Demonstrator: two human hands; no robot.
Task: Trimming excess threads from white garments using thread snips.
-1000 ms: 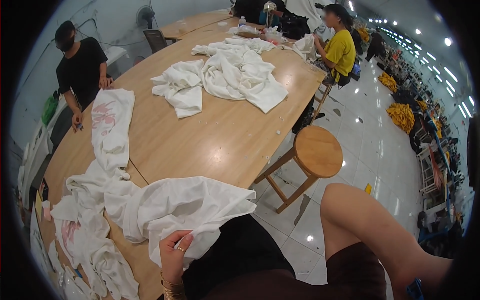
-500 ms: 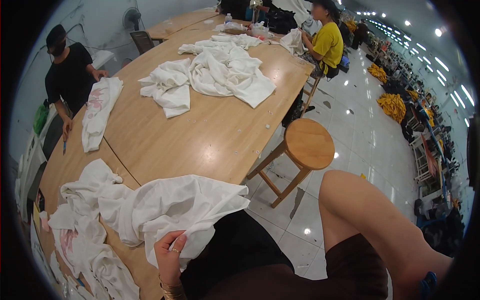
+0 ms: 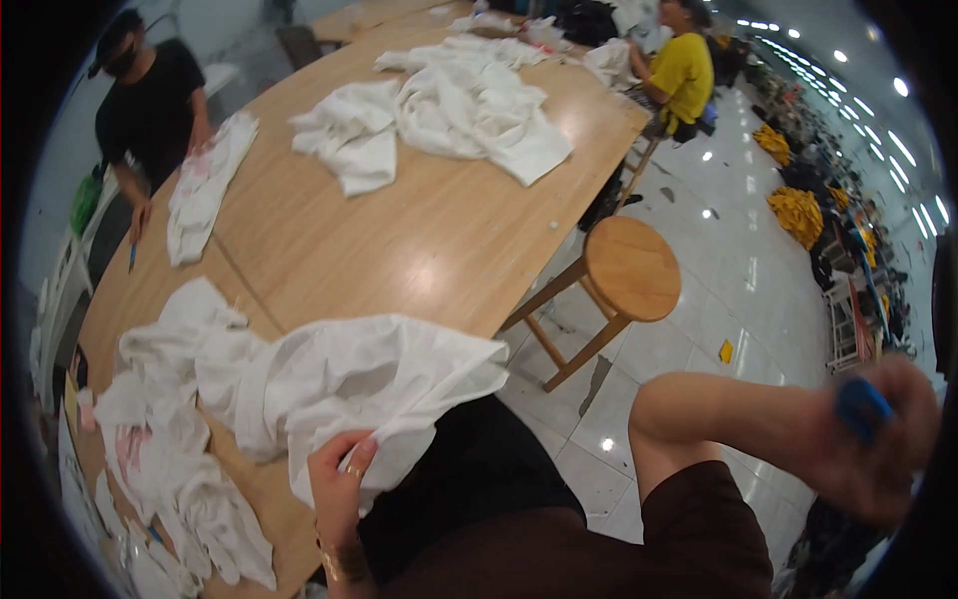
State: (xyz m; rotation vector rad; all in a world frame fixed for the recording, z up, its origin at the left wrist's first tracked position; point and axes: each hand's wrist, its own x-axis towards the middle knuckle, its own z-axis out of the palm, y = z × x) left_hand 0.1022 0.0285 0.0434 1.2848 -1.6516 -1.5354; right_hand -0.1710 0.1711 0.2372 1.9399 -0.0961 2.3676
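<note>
My left hand (image 3: 337, 479), with a ring and a bracelet, pinches the edge of a white cloth garment (image 3: 329, 369) between thumb and fingers. That garment is bunched at the near table edge and partly hangs over my lap. At the far right, my raised right hand (image 3: 888, 449) is blurred by motion, its fingers curled round a small blue object (image 3: 864, 404). What kind of object it is cannot be made out. More white garments (image 3: 195, 489), one with a pink print, lie heaped left of my left hand.
A large wooden table (image 3: 329, 265) carries more white garments (image 3: 479, 110) farther back. A person in black (image 3: 155, 105) handles a printed white garment (image 3: 210, 180); another in yellow (image 3: 684, 80) sits at the far end. A round wooden stool (image 3: 634, 270) stands right of the table.
My right hand has risen into view at the right with the blue object. The left keeps its pinch on the garment. The whole view has shifted slightly.
</note>
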